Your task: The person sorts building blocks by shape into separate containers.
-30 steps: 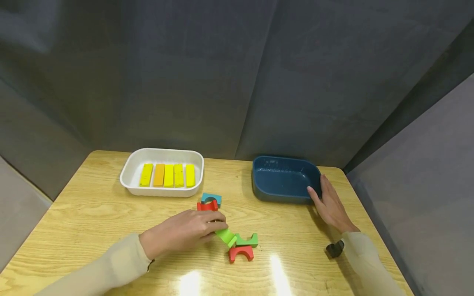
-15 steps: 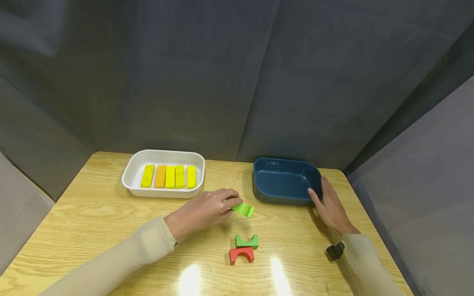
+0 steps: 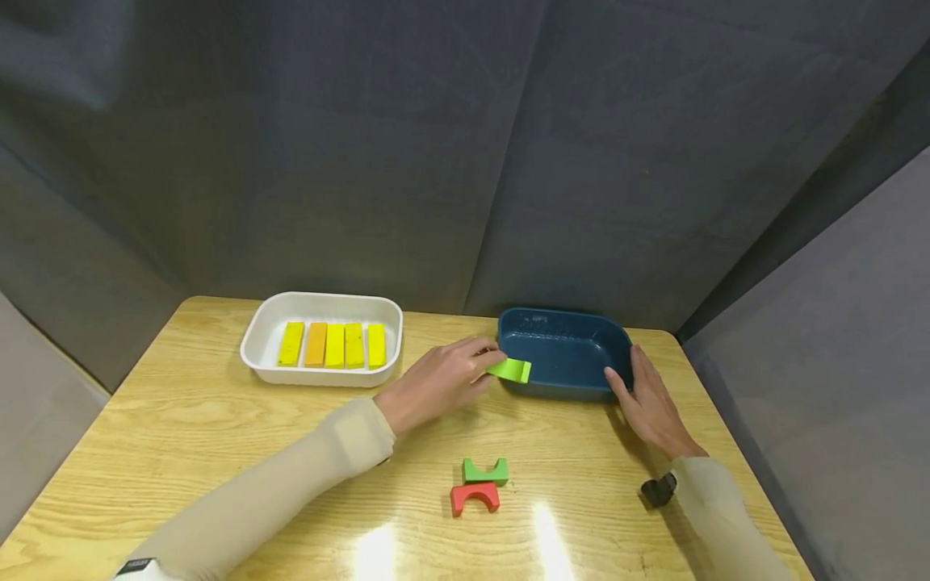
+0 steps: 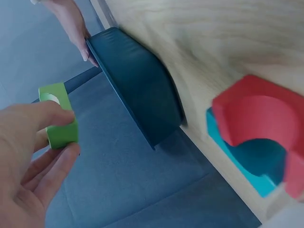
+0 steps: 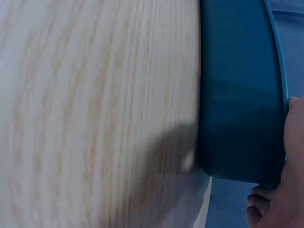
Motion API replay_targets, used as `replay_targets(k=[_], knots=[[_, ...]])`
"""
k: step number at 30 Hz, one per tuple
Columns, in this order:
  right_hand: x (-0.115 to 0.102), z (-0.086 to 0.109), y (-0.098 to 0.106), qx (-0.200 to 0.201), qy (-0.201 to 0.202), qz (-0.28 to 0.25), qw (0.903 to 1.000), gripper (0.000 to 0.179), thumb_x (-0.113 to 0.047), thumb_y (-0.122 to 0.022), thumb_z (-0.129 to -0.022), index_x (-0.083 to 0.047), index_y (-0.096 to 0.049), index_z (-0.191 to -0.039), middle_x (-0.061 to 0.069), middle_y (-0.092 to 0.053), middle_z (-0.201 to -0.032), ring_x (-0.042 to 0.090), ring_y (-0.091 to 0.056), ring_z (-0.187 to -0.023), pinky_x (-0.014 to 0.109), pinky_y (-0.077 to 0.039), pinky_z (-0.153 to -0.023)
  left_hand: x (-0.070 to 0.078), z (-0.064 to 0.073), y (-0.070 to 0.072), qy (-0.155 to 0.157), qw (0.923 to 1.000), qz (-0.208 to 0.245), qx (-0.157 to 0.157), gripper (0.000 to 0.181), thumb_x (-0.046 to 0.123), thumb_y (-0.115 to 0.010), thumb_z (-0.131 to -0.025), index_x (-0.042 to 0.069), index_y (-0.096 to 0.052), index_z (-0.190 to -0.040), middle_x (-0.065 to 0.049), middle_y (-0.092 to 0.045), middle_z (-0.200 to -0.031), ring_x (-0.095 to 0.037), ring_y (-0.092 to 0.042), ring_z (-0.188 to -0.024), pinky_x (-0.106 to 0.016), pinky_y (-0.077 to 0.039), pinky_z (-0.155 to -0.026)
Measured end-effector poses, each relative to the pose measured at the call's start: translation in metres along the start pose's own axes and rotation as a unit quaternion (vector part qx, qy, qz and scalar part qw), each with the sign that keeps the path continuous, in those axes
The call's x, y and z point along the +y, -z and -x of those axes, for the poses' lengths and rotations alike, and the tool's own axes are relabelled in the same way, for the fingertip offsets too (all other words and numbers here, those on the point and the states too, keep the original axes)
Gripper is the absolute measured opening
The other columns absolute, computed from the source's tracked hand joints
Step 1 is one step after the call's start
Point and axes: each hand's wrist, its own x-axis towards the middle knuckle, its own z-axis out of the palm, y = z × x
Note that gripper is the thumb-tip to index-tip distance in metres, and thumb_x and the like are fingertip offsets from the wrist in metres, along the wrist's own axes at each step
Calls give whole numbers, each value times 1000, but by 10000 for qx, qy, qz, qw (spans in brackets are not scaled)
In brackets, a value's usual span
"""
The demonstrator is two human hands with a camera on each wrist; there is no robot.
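My left hand (image 3: 443, 379) pinches a light green arched block (image 3: 513, 370) between thumb and fingers. In the head view the block overlaps the front left rim of the dark blue bin (image 3: 555, 390). The left wrist view shows the block (image 4: 62, 128) held up in the air, a gap away from the bin (image 4: 137, 83). My right hand (image 3: 651, 407) rests against the bin's right end, fingers extended along the wall and thumb at the front rim. A green arched block (image 3: 485, 474) and a red one (image 3: 475, 494) lie together on the table.
A white tray (image 3: 316, 377) with several yellow blocks and an orange one (image 3: 316, 344) stands at the back left. Another red arched block (image 4: 247, 90) and a teal one (image 4: 222, 133) lie behind my left hand, hidden in the head view. Dark cloth (image 3: 363, 161) hangs behind the table.
My left hand has lifted the light green block away from the other blocks and carried it up and right to the blue bin's rim. The right hand has stayed at the bin.
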Motion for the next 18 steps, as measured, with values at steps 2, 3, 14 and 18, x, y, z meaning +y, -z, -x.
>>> replay_targets(k=[2,3,14,18], knots=[[0,1,0,15,2,1,10000,88,-54,-38,-115,3,0,-170,32,-3,-176,55,-9,-160,71,-10,-127,-1,-9,-5,30,10000,40,-43,35,12,-78,-99,8,-74,-133,-9,-71,-129,-19,-71,-113,-27,-62,-90],[1,1,0,23,1,0,10000,88,-54,-38,-115,3,0,-170,32,-3,-176,55,-9,-160,71,-10,-127,-2,-13,-7,44,10000,41,-52,34,11,-78,-100,7,-74,-133,-10,-71,-129,-19,-71,-113,-27,-62,-90],[0,3,0,60,36,-54,10000,87,-53,-38,-115,1,2,-170,31,-3,-176,53,-8,-161,70,-11,-127,-9,-58,-38,213,9987,-459,-103,29,15,-72,-105,9,-73,-133,-10,-68,-129,-17,-73,-106,-22,-61,-78],[0,2,-2,76,12,6,10000,88,-55,-38,-115,1,2,-170,30,-2,-177,53,-9,-161,69,-11,-128,-10,-75,-51,345,9979,-534,-156,30,15,-73,-104,9,-74,-133,-9,-69,-125,-15,-73,-104,-19,-60,-77]])
